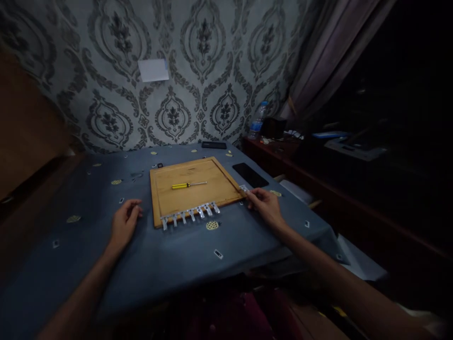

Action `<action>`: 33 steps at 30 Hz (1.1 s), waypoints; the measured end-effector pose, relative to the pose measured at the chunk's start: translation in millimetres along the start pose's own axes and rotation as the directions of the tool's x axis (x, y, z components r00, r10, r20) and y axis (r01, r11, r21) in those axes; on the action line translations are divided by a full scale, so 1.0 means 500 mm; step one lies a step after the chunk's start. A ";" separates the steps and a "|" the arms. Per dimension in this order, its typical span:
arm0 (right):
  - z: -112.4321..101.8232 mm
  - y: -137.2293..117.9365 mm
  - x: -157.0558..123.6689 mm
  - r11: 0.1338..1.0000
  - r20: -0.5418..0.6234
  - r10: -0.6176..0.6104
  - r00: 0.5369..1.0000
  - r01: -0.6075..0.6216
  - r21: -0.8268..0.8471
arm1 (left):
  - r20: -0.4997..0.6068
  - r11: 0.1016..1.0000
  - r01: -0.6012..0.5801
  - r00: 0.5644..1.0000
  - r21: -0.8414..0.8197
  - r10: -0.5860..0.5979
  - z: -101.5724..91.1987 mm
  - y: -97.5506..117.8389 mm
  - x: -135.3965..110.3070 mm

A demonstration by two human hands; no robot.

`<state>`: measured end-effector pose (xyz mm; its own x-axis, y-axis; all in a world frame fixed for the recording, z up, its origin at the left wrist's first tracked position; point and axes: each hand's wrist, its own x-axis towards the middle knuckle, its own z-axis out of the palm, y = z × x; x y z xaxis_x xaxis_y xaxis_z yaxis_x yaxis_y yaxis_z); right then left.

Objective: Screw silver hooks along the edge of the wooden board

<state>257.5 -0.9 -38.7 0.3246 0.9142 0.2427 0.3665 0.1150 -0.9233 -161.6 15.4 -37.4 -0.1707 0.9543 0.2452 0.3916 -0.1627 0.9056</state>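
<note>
A wooden board (219,189) lies on a table with a blue cloth (170,255). On the board rests a yellow-handled screwdriver (187,185). Several small metal pieces (190,215) stand in a row along the board's near edge. My right hand (264,204) is at the board's near right corner, fingers pinched on a small metal piece (244,189). My left hand (124,222) rests on the cloth left of the board, fingers loosely curled, holding nothing that I can see.
A dark phone (249,174) lies right of the board and another dark flat item (213,145) at the table's far edge. A water bottle (257,122) stands on a dark side shelf at the right. Patterned wallpaper is behind.
</note>
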 end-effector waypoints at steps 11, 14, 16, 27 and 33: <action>-0.002 0.000 0.002 0.990 -0.049 0.139 0.989 -0.140 0.001 | 0.116 0.991 0.125 0.985 0.039 -0.129 -0.005 -0.008 0.009; 0.001 0.001 -0.001 0.984 -0.057 0.175 0.983 -0.174 0.029 | 0.118 0.985 0.170 0.978 0.039 -0.174 -0.010 -0.003 0.006; 0.003 0.000 -0.003 0.982 -0.062 0.187 0.980 -0.184 0.039 | 0.116 0.982 0.187 0.975 0.026 -0.188 -0.013 -0.003 0.003; 0.008 -0.006 -0.010 0.983 -0.030 0.176 0.984 -0.174 0.062 | 0.058 0.989 0.143 0.988 -0.040 -0.140 -0.019 0.002 -0.003; 0.002 -0.014 -0.022 0.973 -0.016 0.213 0.977 -0.210 0.091 | 0.002 0.989 0.150 0.989 0.004 -0.150 -0.013 0.002 -0.001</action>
<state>250.3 -11.3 -35.1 0.4090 0.9114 0.0454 0.2092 -0.0452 -0.9768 -166.8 13.2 -34.2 -0.2261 0.9683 0.1059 0.3656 -0.0164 0.9306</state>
